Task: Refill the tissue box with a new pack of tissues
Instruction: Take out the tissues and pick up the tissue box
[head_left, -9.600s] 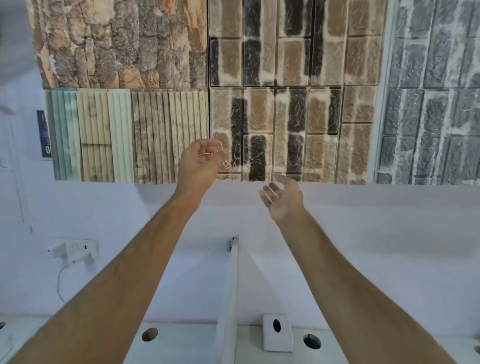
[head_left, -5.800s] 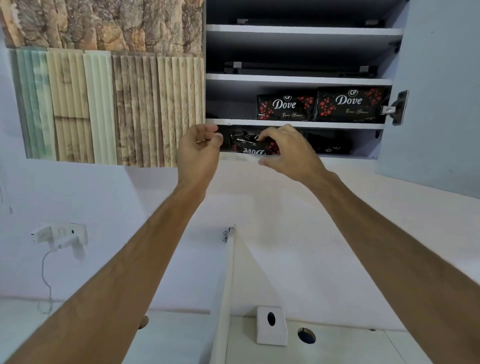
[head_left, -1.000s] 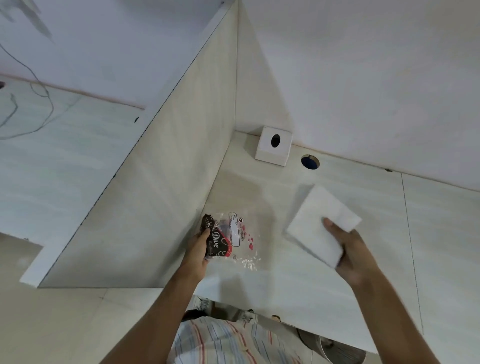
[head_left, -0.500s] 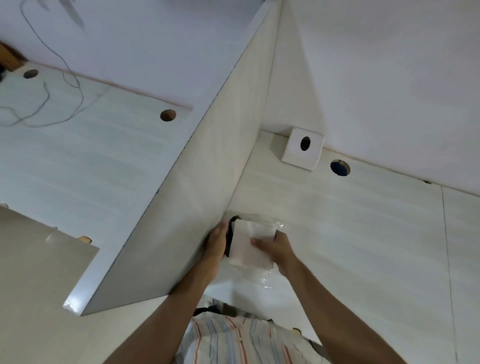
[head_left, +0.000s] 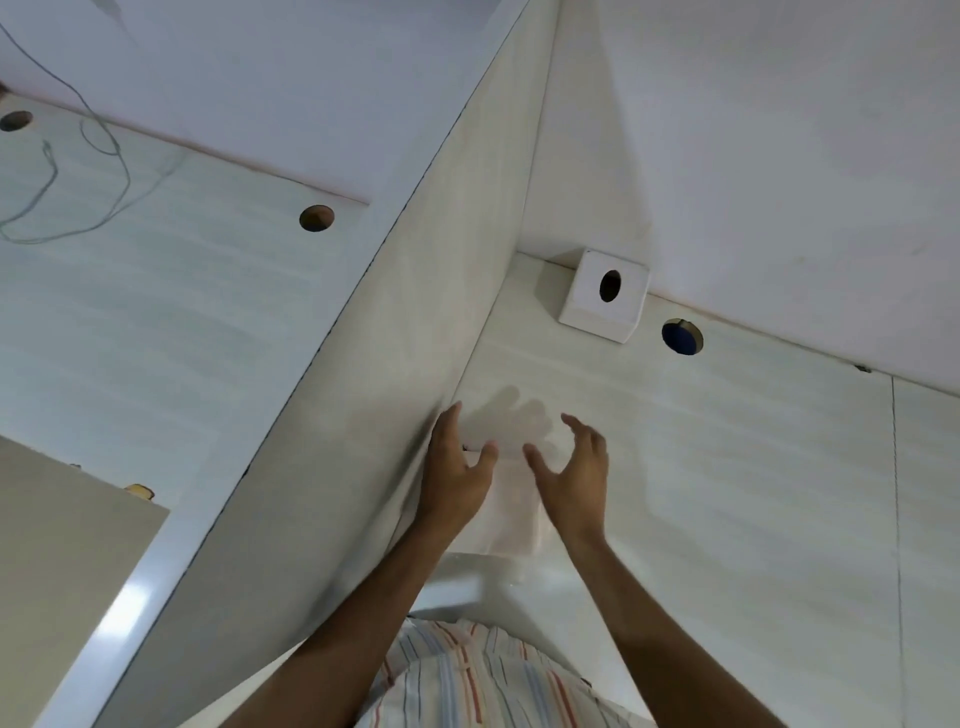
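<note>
White cube tissue box stands upright, well apart from the blurred pale tissue pack

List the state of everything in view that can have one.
Left hand: open, gripping nothing.
Right hand: open, fingers loosely curved, gripping nothing.
Tissue stack: lying flat on the desk between the hands, blurred; contact with the hands unclear.
Tissue box: upright at the back of the desk, no tissue showing in its slot.

I'm facing the surface: the tissue box is sitting at its back, between partition and hole.
</note>
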